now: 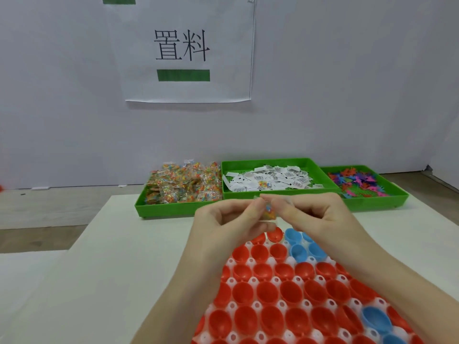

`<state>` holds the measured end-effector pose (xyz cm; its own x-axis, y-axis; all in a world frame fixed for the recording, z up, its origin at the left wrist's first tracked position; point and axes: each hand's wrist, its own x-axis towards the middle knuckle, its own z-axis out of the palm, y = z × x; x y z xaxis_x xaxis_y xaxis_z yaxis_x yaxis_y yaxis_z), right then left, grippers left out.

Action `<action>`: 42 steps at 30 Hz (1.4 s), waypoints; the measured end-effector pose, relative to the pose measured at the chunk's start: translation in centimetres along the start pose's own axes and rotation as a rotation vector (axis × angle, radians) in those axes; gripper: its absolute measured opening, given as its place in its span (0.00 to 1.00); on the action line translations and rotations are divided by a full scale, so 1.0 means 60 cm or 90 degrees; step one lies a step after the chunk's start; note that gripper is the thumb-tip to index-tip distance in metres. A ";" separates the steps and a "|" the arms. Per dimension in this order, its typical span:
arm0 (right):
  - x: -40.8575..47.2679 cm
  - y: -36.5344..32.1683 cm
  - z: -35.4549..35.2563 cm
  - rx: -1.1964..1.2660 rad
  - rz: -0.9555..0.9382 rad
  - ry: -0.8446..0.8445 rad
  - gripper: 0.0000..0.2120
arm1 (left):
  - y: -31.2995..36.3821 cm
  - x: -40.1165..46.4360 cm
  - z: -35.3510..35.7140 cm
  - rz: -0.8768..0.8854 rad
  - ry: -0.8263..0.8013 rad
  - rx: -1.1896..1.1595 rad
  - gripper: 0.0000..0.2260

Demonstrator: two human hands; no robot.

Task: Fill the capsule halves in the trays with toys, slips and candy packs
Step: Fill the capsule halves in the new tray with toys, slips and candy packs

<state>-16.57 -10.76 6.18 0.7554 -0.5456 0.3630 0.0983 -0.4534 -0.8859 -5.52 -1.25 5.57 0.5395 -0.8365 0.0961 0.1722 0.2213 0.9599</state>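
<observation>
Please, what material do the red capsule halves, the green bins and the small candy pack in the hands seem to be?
Red capsule halves: likely glossy moulded plastic, given the highlights inside the cups.
Green bins: probably rigid plastic, with uniform colour and thin straight walls.
Small candy pack, held between left hand and right hand: apparently clear film, since the coloured pieces show through.

Bare table left of capsule tray; green bins behind.
</observation>
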 end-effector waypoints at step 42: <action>0.005 -0.004 -0.004 -0.046 -0.124 0.149 0.27 | -0.010 0.021 0.002 0.070 0.060 -0.002 0.04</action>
<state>-16.55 -10.98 6.57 0.5559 -0.5869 0.5886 0.1738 -0.6104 -0.7728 -5.06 -2.52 5.15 0.6296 -0.7569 0.1752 0.1110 0.3109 0.9439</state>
